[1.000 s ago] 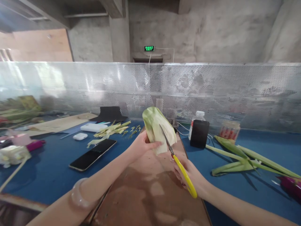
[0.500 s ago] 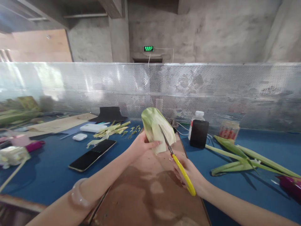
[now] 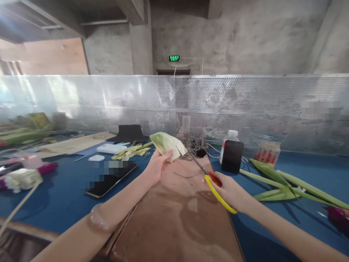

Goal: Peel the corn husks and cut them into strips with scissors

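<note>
My left hand (image 3: 156, 167) pinches a broad corn husk (image 3: 163, 141), pale green at its far end and whitish toward the right, between thumb and fingers. A dark slit runs into the husk's right side. My right hand (image 3: 236, 191) is closed round the scissors (image 3: 220, 196), which have yellow and red handles. Their metal blades point up and left, with the tips close to the husk's right edge; whether they touch it I cannot tell. Both hands are above a brown board (image 3: 174, 218).
Left on the blue table are a phone (image 3: 114, 178), a white case (image 3: 96, 158), husk scraps (image 3: 132, 151) and a white flower (image 3: 23, 178). Behind the hands lies tangled cord (image 3: 197, 145). To the right stand a black device (image 3: 232, 156), a jar (image 3: 267, 153) and green leaves (image 3: 275, 194).
My left hand has moved left and tilted the husk over. The scissors have drawn back right, off the husk's face, and their red handle now shows. A slit is now visible in the husk.
</note>
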Demonstrator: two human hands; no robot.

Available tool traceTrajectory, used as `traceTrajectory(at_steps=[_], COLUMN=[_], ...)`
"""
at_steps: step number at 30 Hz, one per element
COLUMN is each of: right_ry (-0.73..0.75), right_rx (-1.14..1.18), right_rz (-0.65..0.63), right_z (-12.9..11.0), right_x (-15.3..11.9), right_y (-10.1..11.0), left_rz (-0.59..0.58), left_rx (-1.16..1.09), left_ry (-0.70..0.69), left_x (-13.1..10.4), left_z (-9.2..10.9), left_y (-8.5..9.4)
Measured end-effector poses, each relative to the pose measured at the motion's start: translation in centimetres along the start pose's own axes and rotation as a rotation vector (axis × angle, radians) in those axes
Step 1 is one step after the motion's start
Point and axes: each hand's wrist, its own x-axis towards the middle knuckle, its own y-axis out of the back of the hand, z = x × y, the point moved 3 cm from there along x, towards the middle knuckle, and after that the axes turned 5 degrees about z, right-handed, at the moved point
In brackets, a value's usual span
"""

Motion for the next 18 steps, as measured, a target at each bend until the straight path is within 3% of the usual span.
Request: traceTrajectory(at_steps=[4,11,13,16,18], right_ry=[-0.025,0.100,0.123,0.102,0.039], right_rx=[-0.364,-0.450,-0.453,-0.217,0.237], right_rz=[0.074,-0.038,0.030,0.154,0.035], right_z=[1.4,3.4,3.3,2.1,1.0], right_x=[0.6,1.4,1.5,1.3,1.0], right_y=[1.0,1.2,1.5,1.7,0.9], left_rz=[-0.042,-0.236,-0.304,-0.410,-0.478], left_rx=[-0.009,0.018,0.068,0.167,0.258], left_ry=[0.018,0.125,0.147,0.190,0.217], left_x=[-0.1,-1.2,-1.5,-2.0,-2.5], left_z=[0.0,-0.2,-0.4,-0.9,-1.3], left_y=[-0.3,-1.4,-1.5,-1.6,-1.7])
